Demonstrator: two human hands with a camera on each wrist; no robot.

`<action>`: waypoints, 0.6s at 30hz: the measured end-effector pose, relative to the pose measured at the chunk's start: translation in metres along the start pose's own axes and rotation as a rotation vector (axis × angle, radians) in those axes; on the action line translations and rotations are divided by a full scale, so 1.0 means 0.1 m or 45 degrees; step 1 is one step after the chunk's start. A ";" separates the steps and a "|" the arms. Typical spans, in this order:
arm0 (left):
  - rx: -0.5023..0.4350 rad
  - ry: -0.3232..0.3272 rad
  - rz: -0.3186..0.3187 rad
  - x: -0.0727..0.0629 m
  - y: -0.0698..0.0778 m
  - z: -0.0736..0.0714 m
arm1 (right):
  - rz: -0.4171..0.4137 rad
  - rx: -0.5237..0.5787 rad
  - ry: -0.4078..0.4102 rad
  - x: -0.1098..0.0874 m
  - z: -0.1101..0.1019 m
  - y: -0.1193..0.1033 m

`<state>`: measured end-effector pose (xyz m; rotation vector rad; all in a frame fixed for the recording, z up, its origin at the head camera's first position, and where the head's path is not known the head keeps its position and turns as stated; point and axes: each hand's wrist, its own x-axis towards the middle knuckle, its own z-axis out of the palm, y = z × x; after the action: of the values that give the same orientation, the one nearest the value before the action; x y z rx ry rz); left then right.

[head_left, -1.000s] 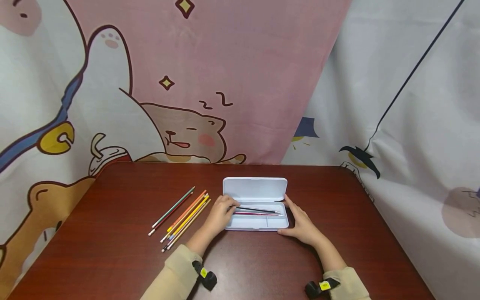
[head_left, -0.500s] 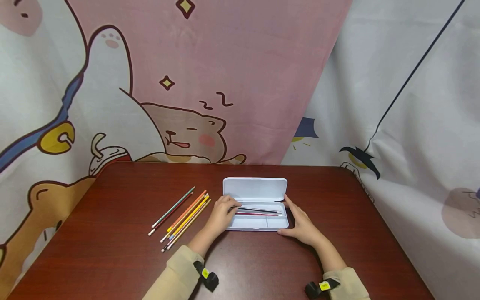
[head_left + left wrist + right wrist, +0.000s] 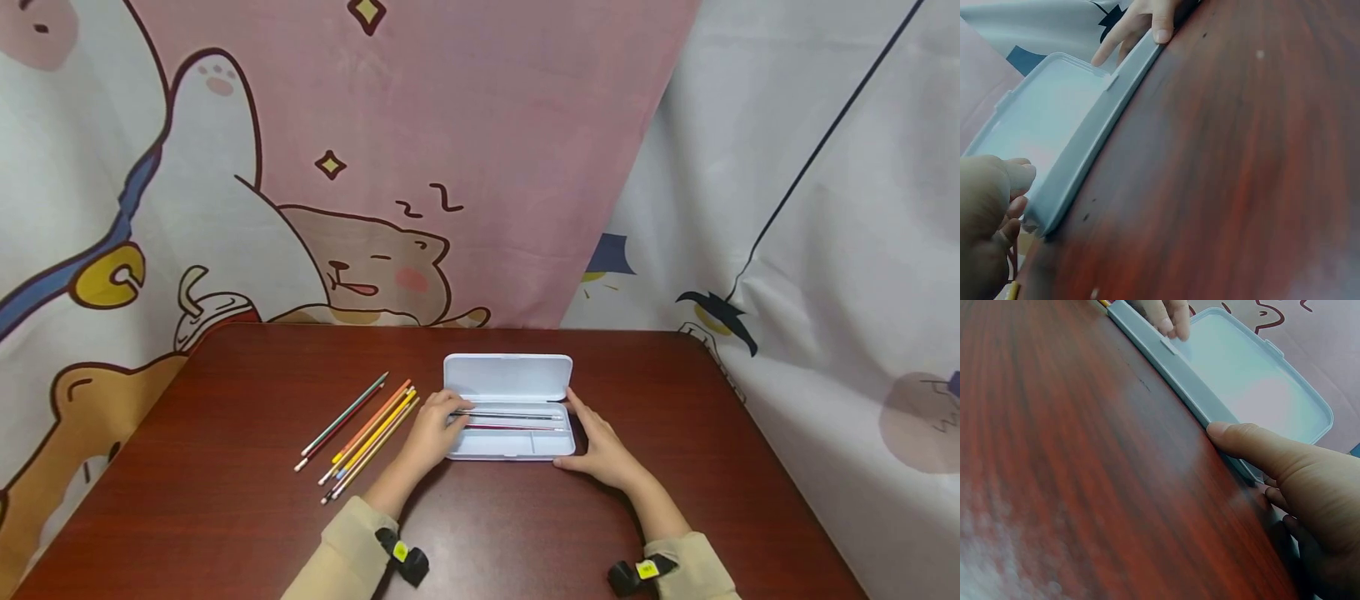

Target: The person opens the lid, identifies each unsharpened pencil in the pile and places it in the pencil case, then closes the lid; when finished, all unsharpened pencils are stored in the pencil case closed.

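Observation:
A white pencil case (image 3: pixel 480 447) stands on the table with its lid (image 3: pixel 508 377) raised at the back. Inside lie a dark pencil (image 3: pixel 517 415) and, in front of it, a dark red pencil (image 3: pixel 510 427). My left hand (image 3: pixel 431 433) reaches over the case's left end and pinches the dark pencil's left end between thumb and fingers; the fingers hide that end. Across the case's right end, my right hand (image 3: pixel 609 457) grips it, thumb (image 3: pixel 1225 434) on the front wall and fingers behind near the hinge.
Left of the case, several pencils lie slantwise on the brown table (image 3: pixel 495 533): a teal pencil (image 3: pixel 348 411), an orange pencil (image 3: pixel 375 421), a yellow pencil (image 3: pixel 380 433) and others. A curtain with cartoon animals (image 3: pixel 390 267) hangs behind the table.
The dark pencil, slanted across the case before, now lies nearly parallel to the case's long side. My left hand has shifted slightly left. My right hand stays on the case's right end.

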<state>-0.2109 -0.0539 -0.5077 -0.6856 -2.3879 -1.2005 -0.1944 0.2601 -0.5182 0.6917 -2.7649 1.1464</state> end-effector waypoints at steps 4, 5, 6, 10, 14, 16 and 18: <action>-0.028 0.027 0.002 -0.05 0.03 -0.11 | 0.002 -0.004 -0.002 0.00 0.00 0.00; -0.031 0.032 0.003 -0.06 0.04 -0.14 | 0.004 -0.001 -0.003 0.00 0.01 0.00; -0.037 0.036 0.000 -0.08 0.05 -0.17 | 0.004 0.001 -0.002 0.00 0.01 0.00; -0.043 0.057 -0.030 -0.14 0.09 -0.30 | 0.002 0.003 -0.004 0.00 0.01 0.01; -0.048 0.086 -0.062 -0.19 0.09 -0.42 | 0.001 0.002 -0.006 0.00 0.01 0.00; -0.046 0.105 -0.052 -0.22 0.08 -0.49 | 0.003 0.009 -0.003 0.00 0.01 0.00; -0.022 0.129 -0.031 -0.25 0.05 -0.55 | 0.003 0.012 0.001 0.00 0.01 0.00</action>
<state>-0.1813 -0.1026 -0.4863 -0.5880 -2.3117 -1.2373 -0.1945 0.2600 -0.5190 0.6898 -2.7624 1.1601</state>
